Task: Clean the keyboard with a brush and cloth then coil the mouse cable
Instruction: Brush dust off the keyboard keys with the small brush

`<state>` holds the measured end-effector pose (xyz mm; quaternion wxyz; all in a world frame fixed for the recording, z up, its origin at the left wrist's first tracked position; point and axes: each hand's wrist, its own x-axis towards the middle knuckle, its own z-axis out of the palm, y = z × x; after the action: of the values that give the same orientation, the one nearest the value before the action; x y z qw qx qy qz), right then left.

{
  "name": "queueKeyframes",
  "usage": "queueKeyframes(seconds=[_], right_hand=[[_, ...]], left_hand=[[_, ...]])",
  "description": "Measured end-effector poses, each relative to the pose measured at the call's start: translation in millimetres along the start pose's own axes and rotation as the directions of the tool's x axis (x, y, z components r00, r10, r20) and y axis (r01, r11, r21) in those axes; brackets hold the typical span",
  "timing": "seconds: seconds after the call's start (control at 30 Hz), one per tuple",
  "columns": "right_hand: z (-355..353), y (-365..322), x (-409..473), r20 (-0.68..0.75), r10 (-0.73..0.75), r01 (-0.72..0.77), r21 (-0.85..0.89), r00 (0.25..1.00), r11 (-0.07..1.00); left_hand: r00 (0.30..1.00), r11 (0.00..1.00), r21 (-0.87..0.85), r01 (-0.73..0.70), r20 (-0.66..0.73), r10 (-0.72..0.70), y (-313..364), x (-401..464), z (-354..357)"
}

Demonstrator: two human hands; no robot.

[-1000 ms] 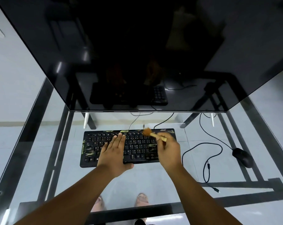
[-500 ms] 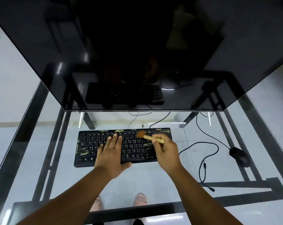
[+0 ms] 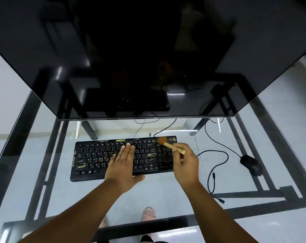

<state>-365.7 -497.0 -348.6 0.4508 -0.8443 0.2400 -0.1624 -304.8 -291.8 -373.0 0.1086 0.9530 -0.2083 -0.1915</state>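
Where the left hand [image 3: 123,165] lies flat across the keyboard [image 3: 96,158], fingers straight and close together, the middle keys beneath it are hidden; key legends elsewhere are too small to read. One keyboard sits at frame centre on the glass table [image 3: 43,193], long axis running left to right, with yellowish smears along its top edge and left side. The right hand [image 3: 185,162] pinches one brush [image 3: 169,145] by its pale handle; part of the handle is covered by the fingers. Brush lies diagonal, bristle head pointing to the upper left, over the keyboard's upper right corner; whether the bristles touch the keys cannot be told. One dark mouse [image 3: 251,164] rests at the right of the frame, well apart from the keyboard. Its cable [image 3: 219,155] loops loosely between mouse and keyboard, plug end lying free toward the lower right. One large dark monitor [image 3: 148,58] fills the upper frame, top cut off, showing only dim reflections. Two feet [image 3: 148,213] show through the glass at bottom centre, the left one partly blocked by the arm.
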Motion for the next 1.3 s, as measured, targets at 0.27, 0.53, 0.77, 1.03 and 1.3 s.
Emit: queueKeyframes(seconds=[0.27,0.53,0.77,1.03,1.3], right_hand=[[-15.3,11.3,0.0,-0.043,0.011,-0.015,-0.089,0.999,0.996],[-21.8,12.7,5.4,-0.069,0.026,-0.03,-0.06,0.997,0.998],[-13.0,9.2,7.7,-0.131,-0.038,0.013,-0.189,0.991,0.982],[-1.7,0.6,6.8,-0.143,-0.108,0.066,-0.267,0.984,0.961],[2.0,-1.1,7.1,-0.142,-0.095,0.051,-0.287,0.985,0.957]], left_hand=[[1.0,1.0,-0.028,0.007,0.021,-0.006,7.8,0.8,4.7],[1.0,1.0,-0.017,0.022,0.016,-0.022,11.1,1.6,5.8],[1.0,1.0,-0.015,0.025,0.014,-0.025,9.8,-0.2,6.1],[1.0,1.0,-0.026,0.011,0.005,-0.011,8.1,-0.5,6.8],[1.0,1.0,-0.028,-0.005,0.012,0.005,1.8,-0.6,8.8]])
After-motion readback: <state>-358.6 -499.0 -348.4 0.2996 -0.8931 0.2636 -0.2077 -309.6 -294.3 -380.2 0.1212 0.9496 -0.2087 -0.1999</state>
